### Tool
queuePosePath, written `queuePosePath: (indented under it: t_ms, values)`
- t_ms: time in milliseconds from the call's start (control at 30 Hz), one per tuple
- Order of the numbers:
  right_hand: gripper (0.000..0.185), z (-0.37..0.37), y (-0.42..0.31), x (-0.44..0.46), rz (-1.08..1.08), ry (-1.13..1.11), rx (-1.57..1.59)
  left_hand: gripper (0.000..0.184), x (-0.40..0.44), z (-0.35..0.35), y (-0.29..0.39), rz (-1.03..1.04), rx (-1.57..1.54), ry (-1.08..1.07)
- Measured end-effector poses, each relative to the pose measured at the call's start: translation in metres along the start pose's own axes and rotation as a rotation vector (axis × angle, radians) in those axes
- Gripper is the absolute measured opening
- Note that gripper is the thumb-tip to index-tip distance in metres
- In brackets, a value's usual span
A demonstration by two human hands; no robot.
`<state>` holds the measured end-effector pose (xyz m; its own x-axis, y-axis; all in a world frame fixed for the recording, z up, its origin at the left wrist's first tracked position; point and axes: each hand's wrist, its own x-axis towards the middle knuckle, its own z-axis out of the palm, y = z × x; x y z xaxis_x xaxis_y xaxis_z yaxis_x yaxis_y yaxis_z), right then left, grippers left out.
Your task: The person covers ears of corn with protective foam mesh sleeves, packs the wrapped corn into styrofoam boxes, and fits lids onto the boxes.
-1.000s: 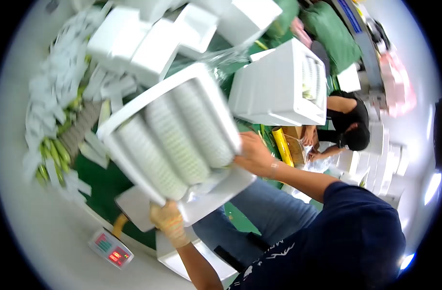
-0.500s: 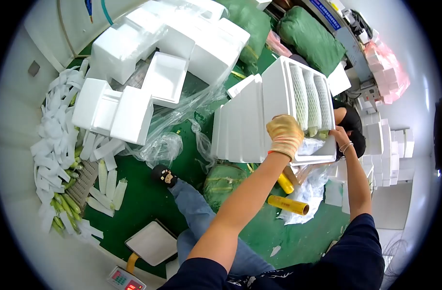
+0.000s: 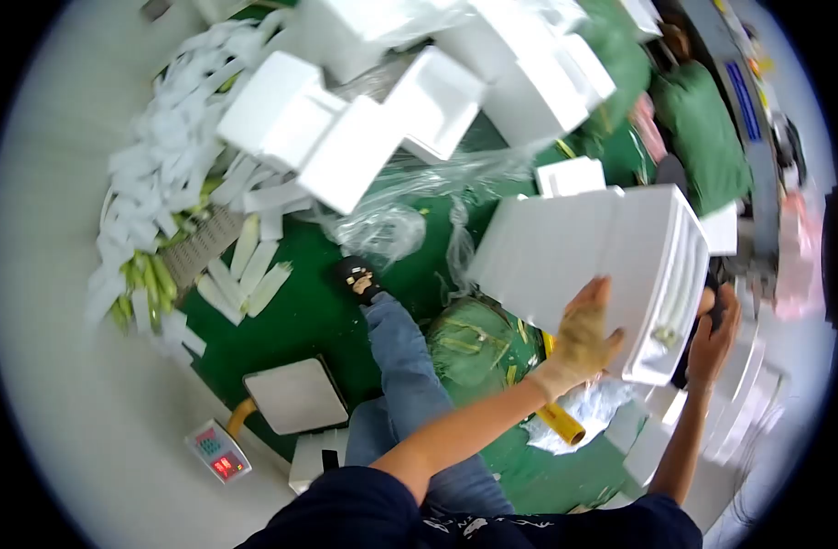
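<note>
A stack of white foam boxes [image 3: 574, 247] stands in front of me, the end one facing right. Inside that end box, blurred whitish and pale green contents [image 3: 668, 335] show at a steep angle. My left hand [image 3: 583, 340], in a tan work glove, is open with thumb apart and fingers stretched out, in front of the stack's lower side; whether it touches the foam I cannot tell. My bare right hand [image 3: 714, 339] is just right of the end box, fingers extended upward, with nothing visible in it.
Husked corn [image 3: 254, 265], green corn [image 3: 149, 284] and white strips [image 3: 176, 137] lie at the left. Foam boxes [image 3: 346, 151] and plastic film [image 3: 387, 233] are beyond my foot. A scale platform [image 3: 295, 395], yellow roll [image 3: 562, 424] and green sack [image 3: 469, 340] sit nearby. Another person is partly hidden behind the stack.
The view has swung right and tilted. My left hand has let go of the end box's edge and spread its fingers; my right hand has come off its rim. The netted contents now show less.
</note>
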<state>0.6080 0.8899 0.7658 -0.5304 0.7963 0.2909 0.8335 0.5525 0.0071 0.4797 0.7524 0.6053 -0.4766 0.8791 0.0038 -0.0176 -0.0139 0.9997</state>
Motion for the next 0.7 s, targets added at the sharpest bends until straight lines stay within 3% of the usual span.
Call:
queuePosePath:
  t_ms: [33, 67, 133, 200, 267, 300, 367, 400, 433, 467, 500, 533, 600, 633, 700]
  values:
    - [0.046, 0.007, -0.047, 0.002, 0.046, -0.079, 0.307, 0.070, -0.016, -0.019, -0.019, -0.032, 0.057, 0.124]
    - [0.046, 0.027, -0.106, 0.005, -0.059, -0.231, 0.395, 0.056, -0.025, -0.047, -0.033, -0.192, 0.049, 0.128]
    - [0.042, 0.085, -0.226, 0.019, -0.252, -0.542, 0.554, 0.046, -0.056, -0.098, -0.091, -0.065, 0.467, 0.148]
    - [0.049, 0.192, -0.295, 0.044, -0.345, -0.658, 0.712, 0.040, -0.066, -0.157, -0.130, -0.558, -0.065, 0.462]
    - [0.058, 0.287, -0.374, 0.083, -0.674, -0.549, 0.482, 0.038, -0.072, -0.222, -0.164, -0.773, 0.324, 0.623]
    - [0.061, 0.333, -0.412, 0.097, -0.879, -0.447, 0.406, 0.040, -0.071, -0.256, -0.182, -0.772, 0.209, 0.790]
    - [0.063, 0.386, -0.488, 0.112, -1.113, -0.531, 0.294, 0.035, -0.033, -0.335, -0.172, -0.847, 0.274, 0.817]
    - [0.062, 0.400, -0.520, 0.116, -1.174, -0.684, 0.108, 0.037, -0.019, -0.361, -0.203, -0.693, 0.207, 0.889]
    - [0.063, 0.409, -0.542, 0.117, -1.225, -0.828, -0.086, 0.038, 0.005, -0.386, -0.224, -0.640, 0.424, 0.954]
    - [0.065, 0.423, -0.549, 0.113, -1.266, -0.785, -0.228, 0.038, 0.035, -0.411, -0.234, -0.434, 0.507, 0.975]
    - [0.064, 0.447, -0.541, 0.103, -1.259, -0.657, -0.171, 0.037, 0.065, -0.436, -0.229, -0.453, 0.559, 0.885]
    - [0.063, 0.445, -0.538, 0.100, -1.242, -0.684, -0.166, 0.037, 0.093, -0.457, -0.228, -0.433, 0.530, 0.801]
    - [0.059, 0.431, -0.515, 0.086, -1.254, -0.654, -0.122, 0.030, 0.136, -0.489, -0.246, -0.415, 0.816, 0.711]
    - [0.057, 0.423, -0.490, 0.073, -1.289, -0.602, -0.083, 0.031, 0.152, -0.510, -0.224, -0.727, 0.746, 0.526]
    - [0.055, 0.409, -0.444, 0.050, -1.179, -0.650, -0.028, 0.035, 0.163, -0.538, -0.225, -0.520, 0.888, 0.577]
